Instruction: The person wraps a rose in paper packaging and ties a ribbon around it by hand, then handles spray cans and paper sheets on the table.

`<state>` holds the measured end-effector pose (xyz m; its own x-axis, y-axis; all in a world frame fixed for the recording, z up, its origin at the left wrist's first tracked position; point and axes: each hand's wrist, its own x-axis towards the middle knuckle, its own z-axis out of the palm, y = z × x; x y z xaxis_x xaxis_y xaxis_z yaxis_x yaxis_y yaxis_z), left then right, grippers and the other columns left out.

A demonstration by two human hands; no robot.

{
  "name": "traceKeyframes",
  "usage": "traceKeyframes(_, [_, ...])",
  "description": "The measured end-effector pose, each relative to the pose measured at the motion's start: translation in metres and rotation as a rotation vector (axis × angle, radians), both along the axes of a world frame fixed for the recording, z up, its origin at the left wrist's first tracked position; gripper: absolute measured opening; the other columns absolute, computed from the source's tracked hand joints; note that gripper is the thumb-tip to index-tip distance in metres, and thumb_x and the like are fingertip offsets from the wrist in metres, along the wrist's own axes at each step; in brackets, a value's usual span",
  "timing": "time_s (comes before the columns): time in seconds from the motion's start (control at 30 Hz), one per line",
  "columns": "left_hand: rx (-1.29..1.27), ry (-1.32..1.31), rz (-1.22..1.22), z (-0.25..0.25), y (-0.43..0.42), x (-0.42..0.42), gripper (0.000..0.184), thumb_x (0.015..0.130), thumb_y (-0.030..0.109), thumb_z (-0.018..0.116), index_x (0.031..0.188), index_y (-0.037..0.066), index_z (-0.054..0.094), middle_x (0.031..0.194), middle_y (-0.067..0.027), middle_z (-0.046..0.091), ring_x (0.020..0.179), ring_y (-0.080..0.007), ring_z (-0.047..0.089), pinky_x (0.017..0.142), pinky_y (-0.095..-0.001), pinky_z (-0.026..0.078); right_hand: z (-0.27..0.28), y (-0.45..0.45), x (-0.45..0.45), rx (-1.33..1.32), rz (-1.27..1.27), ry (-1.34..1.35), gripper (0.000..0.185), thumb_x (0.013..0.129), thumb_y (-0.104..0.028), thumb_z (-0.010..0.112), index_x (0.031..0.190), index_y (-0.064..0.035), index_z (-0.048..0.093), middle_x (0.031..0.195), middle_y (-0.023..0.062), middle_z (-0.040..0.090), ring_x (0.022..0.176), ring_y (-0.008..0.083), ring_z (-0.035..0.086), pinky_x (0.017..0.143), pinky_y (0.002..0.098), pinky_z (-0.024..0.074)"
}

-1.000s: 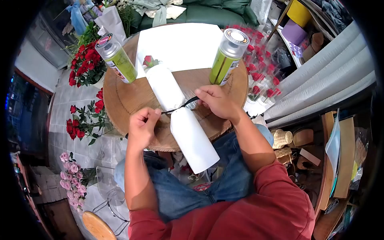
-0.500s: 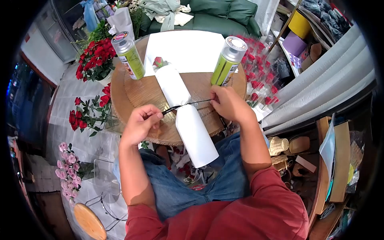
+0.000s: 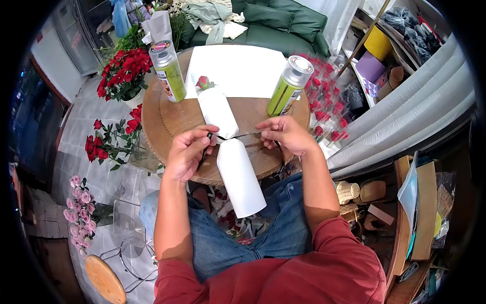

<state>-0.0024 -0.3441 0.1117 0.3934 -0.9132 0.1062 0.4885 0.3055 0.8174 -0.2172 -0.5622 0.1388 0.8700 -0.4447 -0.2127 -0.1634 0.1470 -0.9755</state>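
Note:
A single rose (image 3: 203, 82) wrapped in white paper (image 3: 240, 177) lies across the round wooden table (image 3: 169, 126), its lower end jutting over the near edge toward my lap. The wrap is cinched at a narrow waist by a thin black ribbon (image 3: 247, 135). My left hand (image 3: 188, 152) pinches one end of the ribbon just left of the waist. To the right, my right hand (image 3: 287, 135) has the other end between thumb and fingers, and the ribbon stretches between both hands. Neither hand touches the paper wrap plainly.
Two green spray cans, the left can (image 3: 168, 73) and the right can (image 3: 289, 87), stand beyond my hands. White paper sheets (image 3: 243, 68) lie at the back. Red roses (image 3: 124, 71) stand left, more wrapped roses (image 3: 329, 101) right. A wooden stool (image 3: 105, 278) is at lower left.
Both hands have moved slightly closer to the wrap's waist, still pulling on the ribbon. The wrap's lower end has shifted a little left and down in view.

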Motion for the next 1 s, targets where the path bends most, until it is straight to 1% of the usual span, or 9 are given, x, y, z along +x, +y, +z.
traceKeyframes(0.07, [0.038,0.02,0.016,0.001,-0.002,0.0,0.01,0.093,0.008,0.07,0.101,0.002,0.073,0.114,-0.0143,0.072,0.092,-0.0161,0.064,0.075,-0.0289,0.05,0.002,-0.003,-0.003,-0.088,0.011,0.11,0.018,0.096,-0.006,0.067,0.111,0.0043,0.067,0.079,0.0039,0.067,0.068,0.0117,0.065,0.061,0.0261,0.0542])
traceKeyframes(0.17, [0.075,0.054,0.033,-0.006,-0.005,0.003,0.012,0.092,0.01,0.072,0.102,0.003,0.074,0.113,-0.0152,0.073,0.091,-0.0164,0.065,0.076,-0.0295,0.051,0.005,-0.006,-0.007,-0.213,0.045,0.237,0.019,0.097,-0.015,0.069,0.084,-0.0012,0.067,0.07,0.0009,0.063,0.063,0.0093,0.062,0.055,0.0234,0.0491])
traceKeyframes(0.4, [0.075,0.051,0.06,-0.016,-0.007,0.003,0.011,0.094,0.013,0.072,0.099,0.003,0.072,0.106,-0.0159,0.074,0.091,-0.0181,0.067,0.078,-0.0308,0.053,0.015,0.001,-0.008,-0.096,0.041,0.274,0.038,0.101,-0.031,0.063,0.079,-0.0011,0.064,0.064,0.0002,0.058,0.057,0.0107,0.059,0.051,0.0252,0.0468])
traceKeyframes(0.6, [0.06,0.078,0.041,-0.019,-0.009,0.004,0.009,0.095,0.008,0.068,0.101,0.002,0.071,0.107,-0.0133,0.074,0.094,-0.0163,0.067,0.082,-0.0303,0.053,0.016,-0.002,-0.021,-0.174,0.063,0.27,0.037,0.102,-0.03,0.061,0.08,-0.0004,0.063,0.06,-0.0003,0.053,0.049,0.0111,0.053,0.043,0.0244,0.0381])
traceKeyframes(0.67, [0.058,0.071,0.042,-0.018,-0.009,0.004,0.008,0.095,0.01,0.068,0.1,0.003,0.069,0.107,-0.0133,0.073,0.094,-0.0174,0.067,0.083,-0.0317,0.053,0.01,-0.014,-0.022,0.158,0.006,0.276,0.035,0.102,-0.028,0.062,0.081,0.0001,0.064,0.061,0.0006,0.054,0.047,0.0125,0.048,0.044,0.026,0.0385])
traceKeyframes(0.8, [0.057,0.091,0.035,-0.015,-0.008,0.003,0.009,0.095,0.009,0.067,0.101,0.003,0.069,0.109,-0.013,0.072,0.093,-0.018,0.066,0.084,-0.0328,0.053,0.006,-0.013,-0.018,0.214,0.058,0.185,0.032,0.102,-0.025,0.062,0.082,-0.0001,0.064,0.063,0.0014,0.053,0.048,0.0134,0.046,0.044,0.027,0.0378])
traceKeyframes(0.9, [0.03,0.088,0.024,-0.018,-0.007,0.003,0.013,0.094,0.007,0.067,0.105,0.002,0.071,0.109,-0.0121,0.072,0.094,-0.0175,0.066,0.084,-0.0323,0.054,0.011,0.01,-0.004,0.094,-0.005,-0.02,0.028,0.103,-0.02,0.059,0.084,0.0003,0.064,0.065,0.0017,0.055,0.055,0.0119,0.051,0.05,0.026,0.0399])
traceKeyframes(0.97, [0.037,0.033,0.044,-0.02,-0.008,0.002,0.015,0.093,0.006,0.067,0.107,0.002,0.072,0.109,-0.0116,0.073,0.094,-0.017,0.066,0.084,-0.0316,0.054,0.009,0.023,0.007,-0.051,-0.073,-0.176,0.017,0.102,-0.011,0.059,0.096,0.0027,0.068,0.073,0.003,0.06,0.064,0.0106,0.056,0.06,0.0243,0.045])
traceKeyframes(1.0, [0.046,-0.023,0.062,-0.02,-0.009,0.001,0.017,0.093,0.005,0.068,0.108,0.001,0.072,0.109,-0.0111,0.073,0.095,-0.0165,0.067,0.084,-0.0308,0.054,0.009,0.024,0.011,-0.107,0.059,-0.341,0.013,0.099,-0.004,0.061,0.101,0.0042,0.07,0.089,0.0056,0.069,0.077,0.0107,0.062,0.071,0.0247,0.0496])
